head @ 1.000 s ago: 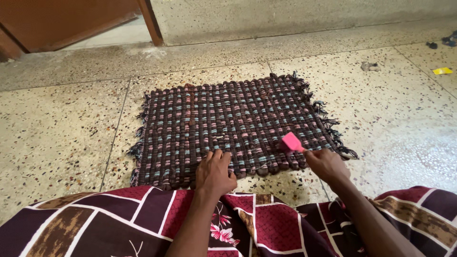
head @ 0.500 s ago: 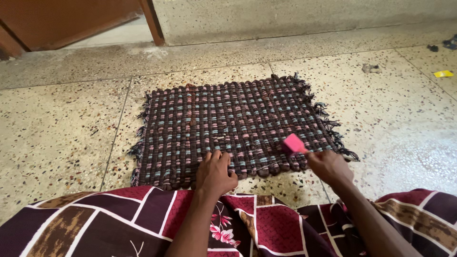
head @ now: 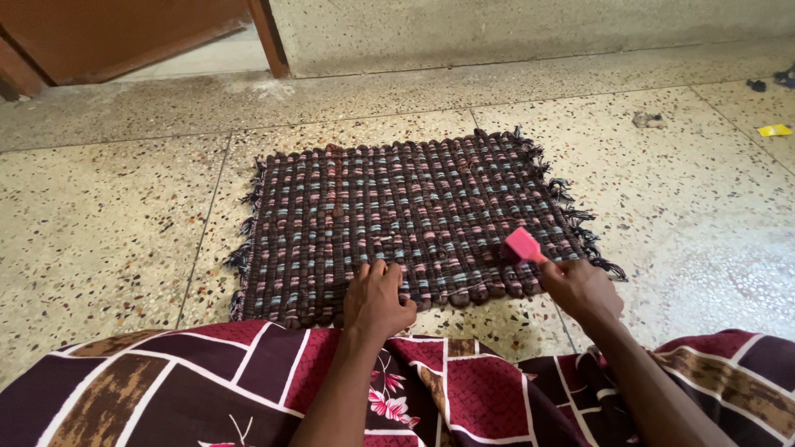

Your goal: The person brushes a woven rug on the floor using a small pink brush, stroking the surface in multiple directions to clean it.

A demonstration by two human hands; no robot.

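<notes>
A woven floor mat [head: 397,207] in dark brown, pink and light blue lies flat on the speckled stone floor, with frayed fringes on its left and right sides. My left hand [head: 377,300] presses palm-down on the mat's near edge, fingers spread a little. My right hand [head: 580,290] grips a small pink brush [head: 522,246] whose head rests on the mat's near right corner.
My lap is covered by a maroon patterned cloth [head: 207,381] at the bottom. A brown wooden door [head: 124,33] stands at the far left. A yellow scrap [head: 774,130] and dark bits of debris [head: 646,119] lie on the floor at the far right.
My right hand and the pink brush have slid slightly right and toward me along the mat's near right corner. My left hand has stayed on the near edge.
</notes>
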